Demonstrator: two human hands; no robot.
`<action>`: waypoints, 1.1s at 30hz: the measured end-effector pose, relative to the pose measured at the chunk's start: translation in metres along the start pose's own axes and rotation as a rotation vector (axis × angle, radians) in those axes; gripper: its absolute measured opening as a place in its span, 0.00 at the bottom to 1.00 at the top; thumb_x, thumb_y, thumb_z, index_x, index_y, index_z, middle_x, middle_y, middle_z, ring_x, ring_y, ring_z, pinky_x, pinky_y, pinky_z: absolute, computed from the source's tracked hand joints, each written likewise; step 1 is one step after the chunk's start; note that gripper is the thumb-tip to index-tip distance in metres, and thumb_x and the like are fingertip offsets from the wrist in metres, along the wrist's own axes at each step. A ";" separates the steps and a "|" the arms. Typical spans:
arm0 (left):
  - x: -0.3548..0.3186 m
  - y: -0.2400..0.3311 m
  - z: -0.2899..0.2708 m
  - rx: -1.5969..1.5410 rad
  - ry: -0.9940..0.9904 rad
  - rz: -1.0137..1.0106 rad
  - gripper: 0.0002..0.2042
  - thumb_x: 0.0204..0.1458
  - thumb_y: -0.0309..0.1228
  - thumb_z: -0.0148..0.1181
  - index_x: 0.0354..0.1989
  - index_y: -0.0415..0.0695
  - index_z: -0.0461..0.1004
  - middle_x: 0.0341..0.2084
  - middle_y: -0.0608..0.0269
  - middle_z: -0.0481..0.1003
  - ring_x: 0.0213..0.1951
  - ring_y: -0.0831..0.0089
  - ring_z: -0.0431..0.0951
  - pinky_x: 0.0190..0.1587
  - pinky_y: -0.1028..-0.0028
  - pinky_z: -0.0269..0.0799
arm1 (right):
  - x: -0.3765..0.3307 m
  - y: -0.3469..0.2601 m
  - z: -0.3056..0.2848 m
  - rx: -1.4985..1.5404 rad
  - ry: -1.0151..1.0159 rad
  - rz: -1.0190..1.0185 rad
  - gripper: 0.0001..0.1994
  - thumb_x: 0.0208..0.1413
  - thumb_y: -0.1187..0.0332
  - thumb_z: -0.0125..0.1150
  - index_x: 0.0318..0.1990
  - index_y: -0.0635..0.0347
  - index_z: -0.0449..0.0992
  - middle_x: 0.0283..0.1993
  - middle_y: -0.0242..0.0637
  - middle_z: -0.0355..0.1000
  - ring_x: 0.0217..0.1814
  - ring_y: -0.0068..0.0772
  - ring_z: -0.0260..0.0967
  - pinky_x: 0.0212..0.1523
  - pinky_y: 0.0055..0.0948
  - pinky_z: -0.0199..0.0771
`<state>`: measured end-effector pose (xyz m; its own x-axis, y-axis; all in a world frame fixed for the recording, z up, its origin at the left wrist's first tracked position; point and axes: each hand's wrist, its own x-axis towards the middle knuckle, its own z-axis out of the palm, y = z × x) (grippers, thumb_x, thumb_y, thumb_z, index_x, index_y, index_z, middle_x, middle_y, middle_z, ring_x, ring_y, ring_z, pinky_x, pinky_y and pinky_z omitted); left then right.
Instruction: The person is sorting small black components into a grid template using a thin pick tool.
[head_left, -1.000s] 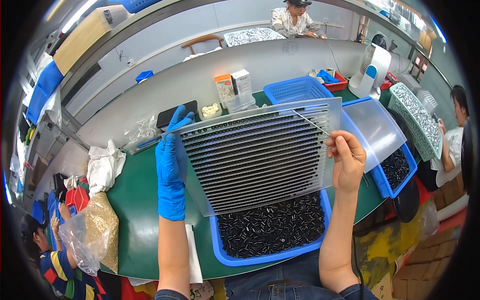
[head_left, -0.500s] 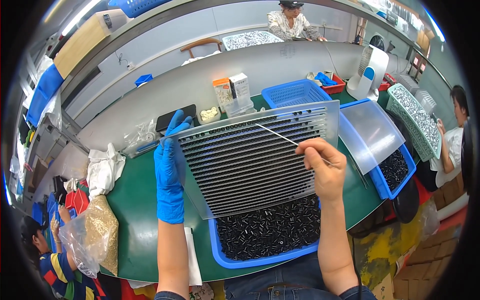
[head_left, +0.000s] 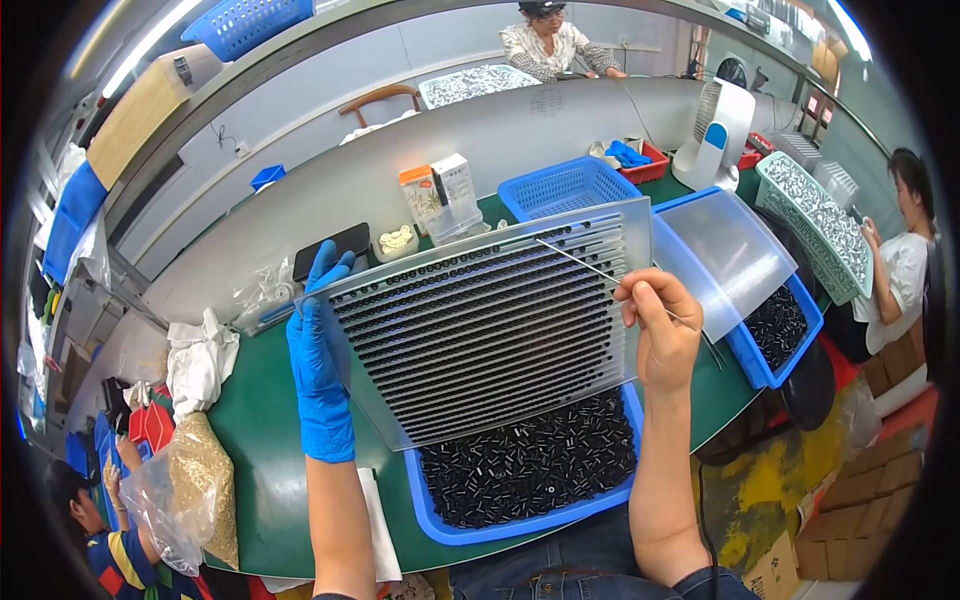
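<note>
My left hand, in a blue glove, grips the left edge of a clear plate, fingers behind it and partly hidden. The plate is tilted up toward me and carries many rows of small black cylindrical pieces. My bare right hand pinches a thin metal rod, whose tip lies at the top row, toward its right end. A few spots at the right of the upper rows show no black piece. Below the plate stands a blue tray of loose black pieces.
A blue basket, small boxes and a white fan stand behind the plate. To the right is another blue bin under a frosted sheet. A bag of golden bits sits left. Other people work around the table.
The rod's tip has moved right along the plate's top row, my right hand with it. The view has shifted slightly; my left hand keeps its grip on the plate.
</note>
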<state>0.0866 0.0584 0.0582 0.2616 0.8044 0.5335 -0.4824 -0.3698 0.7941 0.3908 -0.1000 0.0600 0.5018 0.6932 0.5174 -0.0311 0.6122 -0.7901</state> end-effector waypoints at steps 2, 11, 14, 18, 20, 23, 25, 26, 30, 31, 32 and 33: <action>0.000 0.002 0.003 -0.037 0.024 -0.037 0.23 0.64 0.43 0.47 0.57 0.37 0.70 0.67 0.51 0.55 0.65 0.59 0.61 0.67 0.60 0.58 | 0.000 0.000 -0.001 0.003 -0.001 -0.009 0.06 0.60 0.75 0.54 0.38 0.68 0.77 0.34 0.38 0.74 0.29 0.19 0.63 0.30 0.19 0.63; -0.001 0.003 0.004 0.048 -0.008 0.039 0.22 0.63 0.43 0.47 0.57 0.38 0.71 0.67 0.51 0.55 0.66 0.58 0.60 0.67 0.60 0.59 | -0.003 -0.002 -0.002 0.026 0.043 -0.074 0.07 0.60 0.74 0.52 0.37 0.68 0.75 0.35 0.38 0.73 0.30 0.20 0.64 0.30 0.19 0.64; 0.001 0.000 0.005 0.046 -0.021 0.024 0.22 0.63 0.43 0.48 0.56 0.39 0.71 0.67 0.51 0.56 0.66 0.58 0.60 0.67 0.60 0.59 | -0.001 0.001 -0.008 -0.014 0.103 -0.054 0.07 0.60 0.74 0.51 0.37 0.68 0.75 0.35 0.38 0.72 0.30 0.20 0.63 0.30 0.19 0.64; 0.000 0.004 0.005 0.005 0.016 0.005 0.23 0.63 0.43 0.48 0.56 0.36 0.70 0.67 0.50 0.55 0.65 0.57 0.61 0.68 0.60 0.57 | -0.002 0.000 -0.001 0.000 0.062 -0.085 0.07 0.60 0.73 0.51 0.37 0.68 0.75 0.34 0.37 0.72 0.30 0.19 0.63 0.30 0.20 0.63; 0.000 0.003 0.002 0.050 -0.003 0.035 0.23 0.63 0.43 0.48 0.57 0.35 0.70 0.67 0.49 0.55 0.65 0.58 0.61 0.68 0.60 0.57 | -0.001 0.000 -0.001 -0.003 0.125 -0.112 0.07 0.61 0.74 0.51 0.37 0.67 0.75 0.33 0.37 0.72 0.30 0.19 0.62 0.30 0.19 0.63; 0.000 -0.002 -0.006 -0.026 0.024 -0.029 0.23 0.64 0.41 0.47 0.57 0.34 0.69 0.67 0.49 0.56 0.65 0.58 0.61 0.68 0.61 0.55 | -0.003 0.004 0.002 -0.002 0.124 -0.078 0.07 0.61 0.74 0.50 0.36 0.66 0.74 0.32 0.36 0.71 0.30 0.19 0.62 0.28 0.19 0.63; 0.003 -0.002 0.002 -0.038 0.016 -0.011 0.23 0.64 0.41 0.47 0.58 0.34 0.69 0.67 0.50 0.57 0.65 0.60 0.62 0.68 0.62 0.53 | -0.006 0.000 0.017 0.041 0.129 -0.126 0.07 0.62 0.74 0.49 0.35 0.66 0.73 0.32 0.36 0.70 0.28 0.19 0.61 0.27 0.18 0.61; 0.003 0.000 0.002 -0.004 0.002 0.006 0.23 0.64 0.41 0.47 0.58 0.33 0.68 0.66 0.50 0.58 0.64 0.61 0.62 0.68 0.63 0.53 | -0.011 -0.001 0.027 -0.031 0.017 -0.117 0.07 0.62 0.74 0.50 0.33 0.66 0.73 0.31 0.36 0.70 0.27 0.20 0.61 0.27 0.18 0.61; 0.006 -0.003 0.005 0.054 -0.055 0.076 0.23 0.64 0.42 0.47 0.56 0.33 0.71 0.65 0.50 0.60 0.64 0.63 0.63 0.68 0.65 0.52 | -0.022 -0.002 0.062 -0.393 -0.366 -0.361 0.05 0.57 0.76 0.55 0.34 0.67 0.76 0.34 0.41 0.73 0.30 0.26 0.65 0.30 0.21 0.65; 0.005 -0.001 0.004 0.069 -0.033 0.073 0.22 0.64 0.41 0.47 0.54 0.33 0.72 0.65 0.51 0.60 0.64 0.63 0.62 0.68 0.66 0.50 | -0.023 -0.004 0.072 -0.408 -0.436 -0.420 0.06 0.57 0.74 0.57 0.37 0.67 0.78 0.36 0.42 0.75 0.34 0.32 0.68 0.34 0.26 0.67; 0.004 0.002 0.001 0.076 -0.015 0.080 0.22 0.64 0.41 0.47 0.54 0.33 0.72 0.65 0.51 0.60 0.64 0.63 0.62 0.68 0.66 0.50 | -0.025 -0.007 0.084 -0.437 -0.476 -0.439 0.06 0.57 0.73 0.58 0.38 0.67 0.78 0.37 0.42 0.75 0.36 0.34 0.69 0.36 0.27 0.68; 0.002 0.004 -0.004 0.074 -0.031 0.072 0.21 0.64 0.40 0.46 0.54 0.34 0.72 0.65 0.51 0.60 0.65 0.64 0.62 0.68 0.66 0.50 | -0.027 -0.009 0.095 -0.467 -0.514 -0.458 0.07 0.57 0.72 0.59 0.38 0.67 0.78 0.37 0.42 0.76 0.37 0.36 0.70 0.38 0.29 0.69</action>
<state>0.0822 0.0600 0.0612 0.2550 0.7599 0.5979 -0.4379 -0.4606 0.7721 0.2950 -0.0881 0.0850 -0.0830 0.5701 0.8174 0.4987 0.7339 -0.4612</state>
